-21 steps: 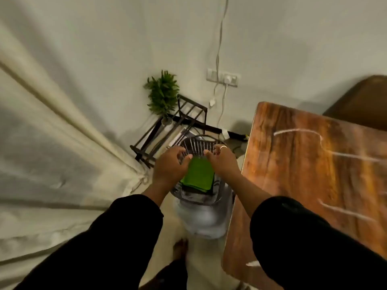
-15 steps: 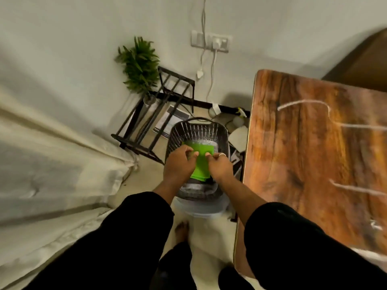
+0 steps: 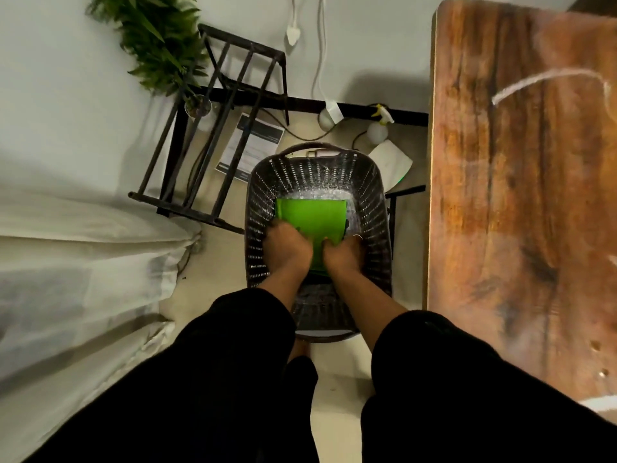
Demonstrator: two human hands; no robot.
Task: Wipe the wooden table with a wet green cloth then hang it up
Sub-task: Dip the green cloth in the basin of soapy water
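My left hand point(image 3: 287, 246) and right hand point(image 3: 344, 253) both grip the folded green cloth point(image 3: 312, 219) deep inside the dark perforated plastic basket point(image 3: 380, 212), its walls close around; the wooden worktop point(image 3: 521, 202) edge runs just right.

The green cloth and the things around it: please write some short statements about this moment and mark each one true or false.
1. Both hands, left hand and right hand, hold the green cloth. True.
2. The cloth lies spread on the wooden table. False: it is down inside the dark slotted basket, beside the table.
3. A ring shows on the right hand. True.
4. The plant stands on the table. False: it is by the wall, at the black metal rack.
5. The white chalk-like marks on the table are already wiped off. False: they are still there.
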